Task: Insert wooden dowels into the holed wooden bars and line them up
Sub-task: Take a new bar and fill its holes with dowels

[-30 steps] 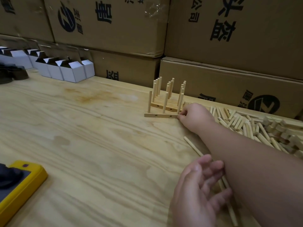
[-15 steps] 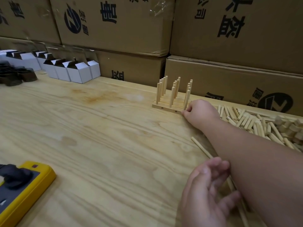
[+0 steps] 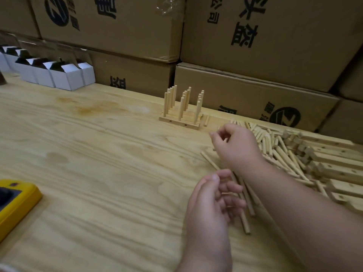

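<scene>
Several holed wooden bars (image 3: pixel 179 122) with upright dowels stand lined up at the back of the plywood table (image 3: pixel 98 163). My right hand (image 3: pixel 235 148) hovers to their right, apart from them, fingers loosely curled and holding nothing. My left hand (image 3: pixel 212 199) is nearer me, relaxed and empty, above a few long dowels (image 3: pixel 245 205) lying on the table. A pile of loose dowels (image 3: pixel 275 146) and unfilled holed bars (image 3: pixel 337 163) lies at the right.
Stacked cardboard cartons (image 3: pixel 255 55) wall off the back of the table. Small white open boxes (image 3: pixel 59 73) stand in a row at the back left. A yellow device (image 3: pixel 15 201) lies at the near left edge.
My right hand pushed the front bar back against the row, then let go and drew back toward me. The left hand stayed put.
</scene>
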Tool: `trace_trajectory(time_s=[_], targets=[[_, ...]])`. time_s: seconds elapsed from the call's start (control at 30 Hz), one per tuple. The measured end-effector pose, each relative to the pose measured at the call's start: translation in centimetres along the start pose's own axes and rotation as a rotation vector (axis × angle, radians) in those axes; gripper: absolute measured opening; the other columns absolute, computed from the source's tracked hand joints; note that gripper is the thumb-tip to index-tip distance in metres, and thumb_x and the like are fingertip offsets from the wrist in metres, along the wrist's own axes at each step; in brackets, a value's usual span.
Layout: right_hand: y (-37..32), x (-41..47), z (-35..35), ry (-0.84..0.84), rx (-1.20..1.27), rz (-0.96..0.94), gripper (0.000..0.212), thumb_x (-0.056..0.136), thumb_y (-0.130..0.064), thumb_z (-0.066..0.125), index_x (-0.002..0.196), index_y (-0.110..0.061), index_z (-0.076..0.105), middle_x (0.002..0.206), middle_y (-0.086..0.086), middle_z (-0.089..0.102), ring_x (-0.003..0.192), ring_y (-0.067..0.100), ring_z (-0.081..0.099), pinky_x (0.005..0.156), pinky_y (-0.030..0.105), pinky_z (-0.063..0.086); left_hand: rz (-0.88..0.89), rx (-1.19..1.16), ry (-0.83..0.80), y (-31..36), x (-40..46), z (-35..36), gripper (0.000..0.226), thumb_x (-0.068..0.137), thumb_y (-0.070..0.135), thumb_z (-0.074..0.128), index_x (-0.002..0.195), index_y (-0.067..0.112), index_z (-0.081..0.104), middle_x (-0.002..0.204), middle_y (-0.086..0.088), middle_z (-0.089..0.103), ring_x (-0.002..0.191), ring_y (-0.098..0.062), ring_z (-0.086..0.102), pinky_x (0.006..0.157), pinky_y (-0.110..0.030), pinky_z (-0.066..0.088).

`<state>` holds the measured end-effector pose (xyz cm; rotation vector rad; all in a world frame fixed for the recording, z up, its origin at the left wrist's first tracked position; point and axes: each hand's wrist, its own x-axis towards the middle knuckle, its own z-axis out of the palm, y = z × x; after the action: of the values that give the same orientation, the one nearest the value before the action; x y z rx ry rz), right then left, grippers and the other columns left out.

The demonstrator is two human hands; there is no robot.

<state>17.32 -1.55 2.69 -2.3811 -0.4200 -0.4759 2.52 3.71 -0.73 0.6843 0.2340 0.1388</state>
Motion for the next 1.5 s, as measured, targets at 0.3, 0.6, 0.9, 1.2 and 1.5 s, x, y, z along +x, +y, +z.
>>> trace_trajectory(time_s=[0.3,0.6,0.9,1.2,1.5], targets=[[2.3,-17.3,-10.1,0.163,0.040,0.090,0.023,0.084,-0.045,0.065,0.067,-0.029,0.061,0.067,-0.013,0.061,0.061,0.008,0.056,0.054,0.020,0.042,0.199,0.290,-0.028,-0.6,-1.3,0.2,0.034,0.083,0.037,0.074,0.055,0.027,0.058,0.063,0.002,0.060,0.055,-0.010,0.053,0.054,-0.024,0.046],[5.6,-19.2,-14.4,0.150,-0.264,0.311,0.035,0.088,-0.052,0.058,0.063,-0.028,0.060,0.054,-0.012,0.059,0.056,0.008,0.055,0.054,0.030,0.048,0.239,0.357,-0.065,-0.6,-1.7,0.2,0.036,0.085,0.031,0.073,0.053,0.025,0.056,0.063,0.002,0.060,0.054,-0.012,0.051,0.052,-0.024,0.046],[6.9,-18.9,-15.8,-0.131,-0.429,0.560,0.043,0.086,-0.057,0.052,0.066,-0.021,0.062,0.061,-0.005,0.063,0.063,0.020,0.061,0.060,0.032,0.051,0.220,0.373,-0.073,-0.3,-1.7,0.3,0.034,0.079,0.034,0.073,0.051,0.026,0.055,0.063,0.002,0.059,0.054,-0.013,0.050,0.051,-0.024,0.043],[1.7,-20.3,-13.7,-0.154,-0.471,0.313,0.046,0.085,-0.065,0.045,0.070,-0.022,0.056,0.065,-0.006,0.060,0.065,0.016,0.059,0.060,0.031,0.050,0.216,0.364,-0.082,-0.3,-1.8,0.4,0.029,0.080,0.034,0.071,0.055,0.026,0.057,0.063,0.002,0.058,0.054,-0.013,0.049,0.051,-0.025,0.042],[2.9,-20.1,-14.1,-0.155,-0.153,0.070,0.025,0.085,-0.037,0.055,0.108,-0.037,0.065,0.109,-0.025,0.052,0.104,-0.003,0.049,0.091,0.027,0.047,0.213,0.335,-0.090,-0.2,-1.8,0.5,0.024,0.082,0.034,0.068,0.059,0.027,0.061,0.064,0.001,0.059,0.053,-0.013,0.046,0.050,-0.025,0.039]])
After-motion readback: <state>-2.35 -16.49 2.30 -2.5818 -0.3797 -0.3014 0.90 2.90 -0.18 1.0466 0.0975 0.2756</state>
